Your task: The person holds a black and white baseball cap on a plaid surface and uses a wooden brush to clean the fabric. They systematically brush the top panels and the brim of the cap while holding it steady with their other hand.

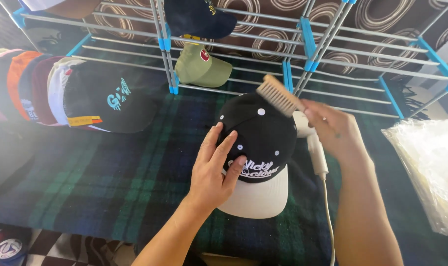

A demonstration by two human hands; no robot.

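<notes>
We had the black cap with the pale brim lying crown-up on the dark green-and-blue plaid blanket, directly under both our hands. Our left hand lay flat on the near left side of the crown, fingers spread and pressing it steady, clasping nothing. Our right hand was closed around the handle of a wooden brush, whose bristled head sat at the far top edge of the crown, just beyond the fingertips. By our judgement the brushing was under way but not finished: the brush was only at the top back of the cap, and we could not tell from the fabric which panels were already done. A white corded device lay partly hidden beneath the right hand and wrist. A row of stacked caps lay well to the left of the left hand. An olive green cap and a navy cap rested on the wire rack with blue joints beyond both hands. A clear plastic bag lay to the right of the right forearm.
</notes>
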